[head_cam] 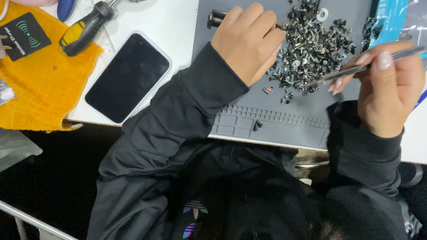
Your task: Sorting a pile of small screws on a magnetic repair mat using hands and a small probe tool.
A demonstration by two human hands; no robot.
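My left hand (248, 40) rests on a grey work mat (272, 117), fingers curled into a loose fist at the left edge of a pile of several small dark and silver screws (311, 42). Anything inside the fist is hidden. My right hand (392, 86) pinches a pair of silver tweezers (366, 67) whose tips point left and reach the lower right edge of the pile. One stray screw (257, 125) lies near the mat's ribbed front strip. Both arms wear black sleeves.
A black phone (127, 77) lies on the white table left of the mat. Further left, a yellow-and-black screwdriver (84, 28) and a black card (23, 36) lie on an orange cloth (36, 90). A blue plastic packet (405, 12) sits at top right. Two black bolts (215, 17) lie above my left hand.
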